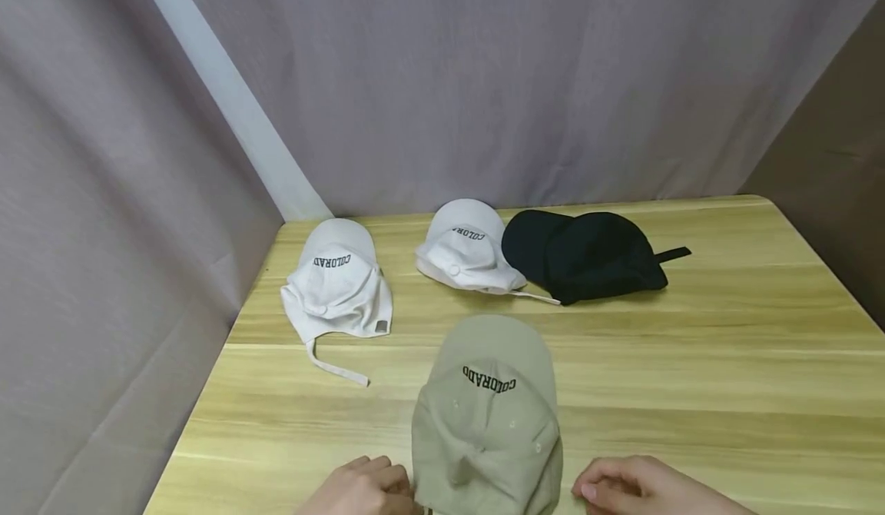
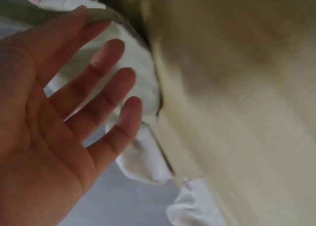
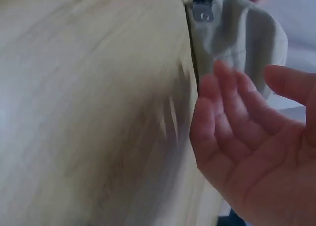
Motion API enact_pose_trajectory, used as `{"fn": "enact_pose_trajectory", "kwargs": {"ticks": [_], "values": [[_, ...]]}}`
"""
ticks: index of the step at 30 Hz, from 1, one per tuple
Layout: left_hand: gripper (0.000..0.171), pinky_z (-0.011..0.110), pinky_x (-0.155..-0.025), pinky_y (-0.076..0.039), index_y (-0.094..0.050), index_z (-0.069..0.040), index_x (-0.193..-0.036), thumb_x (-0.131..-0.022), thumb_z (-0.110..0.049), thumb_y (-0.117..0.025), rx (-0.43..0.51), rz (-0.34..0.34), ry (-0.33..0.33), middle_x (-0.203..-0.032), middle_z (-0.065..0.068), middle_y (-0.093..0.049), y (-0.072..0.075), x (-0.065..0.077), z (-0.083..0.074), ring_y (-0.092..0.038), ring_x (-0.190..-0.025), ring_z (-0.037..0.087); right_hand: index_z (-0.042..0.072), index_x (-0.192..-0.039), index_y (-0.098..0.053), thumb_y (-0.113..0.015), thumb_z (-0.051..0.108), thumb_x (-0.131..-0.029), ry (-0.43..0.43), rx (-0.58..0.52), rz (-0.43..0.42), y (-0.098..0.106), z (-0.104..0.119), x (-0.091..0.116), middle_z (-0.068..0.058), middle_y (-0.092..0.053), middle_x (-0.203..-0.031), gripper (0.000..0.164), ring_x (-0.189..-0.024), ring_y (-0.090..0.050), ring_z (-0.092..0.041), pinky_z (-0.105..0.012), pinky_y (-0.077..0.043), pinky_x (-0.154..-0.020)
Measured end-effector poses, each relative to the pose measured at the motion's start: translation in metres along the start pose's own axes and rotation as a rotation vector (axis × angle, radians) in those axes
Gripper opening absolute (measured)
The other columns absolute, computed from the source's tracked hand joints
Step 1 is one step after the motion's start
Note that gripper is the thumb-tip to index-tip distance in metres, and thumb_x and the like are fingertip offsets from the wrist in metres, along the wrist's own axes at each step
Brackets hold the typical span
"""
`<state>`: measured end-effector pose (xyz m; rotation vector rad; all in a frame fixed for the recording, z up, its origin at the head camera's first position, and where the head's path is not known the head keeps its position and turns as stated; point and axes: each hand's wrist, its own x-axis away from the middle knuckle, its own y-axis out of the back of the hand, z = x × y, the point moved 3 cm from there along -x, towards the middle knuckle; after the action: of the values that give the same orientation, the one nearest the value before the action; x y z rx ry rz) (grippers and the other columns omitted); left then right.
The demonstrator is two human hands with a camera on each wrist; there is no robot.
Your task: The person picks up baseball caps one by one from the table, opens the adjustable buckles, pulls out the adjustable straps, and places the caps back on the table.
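Note:
A khaki baseball cap (image 1: 484,430) marked COLORADO lies near the front of the table, its brim pointing away from me. At its left edge is my left hand (image 1: 362,490), thumb and index finger pinching the cap's strap (image 2: 102,15); the other fingers are spread. My right hand (image 1: 639,486) is just to the right of the cap, fingers loosely bent and holding nothing. In the right wrist view a metal buckle (image 3: 203,13) shows on the cap's back edge, beyond the fingertips.
Towards the back lie a white cap (image 1: 339,288) on the left with its strap trailing forward, a second white cap (image 1: 463,250) in the middle, and a black cap (image 1: 594,257) overlapping it. Grey curtains (image 1: 512,77) hang behind and left of the wooden table (image 1: 726,361).

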<state>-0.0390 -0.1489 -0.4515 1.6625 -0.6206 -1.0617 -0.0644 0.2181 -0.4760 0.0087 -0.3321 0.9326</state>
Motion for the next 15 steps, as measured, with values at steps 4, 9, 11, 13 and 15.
{"fn": "enact_pose_trajectory", "kwargs": {"ticks": [4, 9, 11, 13, 15], "values": [[0.015, 0.003, -0.066, -0.031, -0.076, -0.033, -0.094, -0.08, -0.029, -0.081, 0.023, 0.032, 0.065, -0.085, -0.02, -0.059, -0.006, 0.007, -0.005, -0.048, -0.074, -0.007, 0.012, -0.122, -0.067, -0.051, 0.024, -0.106, -0.037, 0.364, -0.182, 0.009, 0.0, 0.005, -0.001, -0.065, -0.11, 0.025, -0.091, -0.056, -0.002, -0.019, -0.047, -0.075], [0.034, 0.016, -0.072, -0.046, -0.071, -0.022, -0.107, -0.076, -0.017, -0.082, -0.035, -0.062, 0.152, -0.1, -0.012, -0.063, 0.001, 0.002, -0.001, -0.059, -0.085, 0.003, 0.025, -0.136, -0.059, -0.057, 0.036, -0.103, 0.044, 0.79, -0.306, 0.007, 0.005, 0.007, 0.004, -0.059, -0.129, 0.036, -0.112, -0.056, -0.004, -0.023, -0.052, -0.084], [0.041, 0.023, -0.077, -0.05, -0.068, -0.018, -0.117, -0.078, -0.017, -0.08, -0.035, -0.073, 0.197, -0.109, -0.008, -0.063, 0.003, -0.001, 0.001, -0.061, -0.094, 0.008, 0.029, -0.142, -0.054, -0.057, 0.041, -0.101, 0.056, 0.864, -0.312, 0.003, 0.007, 0.005, 0.004, -0.055, -0.136, 0.043, -0.119, -0.054, -0.007, -0.026, -0.052, -0.088], [0.046, 0.03, -0.083, -0.052, -0.063, -0.015, -0.125, -0.082, -0.019, -0.078, -0.025, -0.056, 0.236, -0.119, -0.004, -0.061, 0.004, -0.005, 0.002, -0.061, -0.103, 0.011, 0.03, -0.146, -0.05, -0.056, 0.045, -0.101, 0.072, 0.917, -0.304, -0.002, 0.008, 0.002, 0.003, -0.051, -0.142, 0.048, -0.125, -0.053, -0.011, -0.029, -0.052, -0.091], [0.047, 0.033, -0.088, -0.052, -0.061, -0.015, -0.13, -0.086, -0.021, -0.075, 0.003, -0.022, 0.267, -0.125, -0.003, -0.059, 0.003, -0.008, 0.004, -0.06, -0.111, 0.013, 0.033, -0.149, -0.047, -0.054, 0.05, -0.101, 0.05, 0.923, -0.283, -0.006, 0.01, -0.004, 0.003, -0.046, -0.147, 0.052, -0.129, -0.051, -0.014, -0.031, -0.051, -0.094]]}}
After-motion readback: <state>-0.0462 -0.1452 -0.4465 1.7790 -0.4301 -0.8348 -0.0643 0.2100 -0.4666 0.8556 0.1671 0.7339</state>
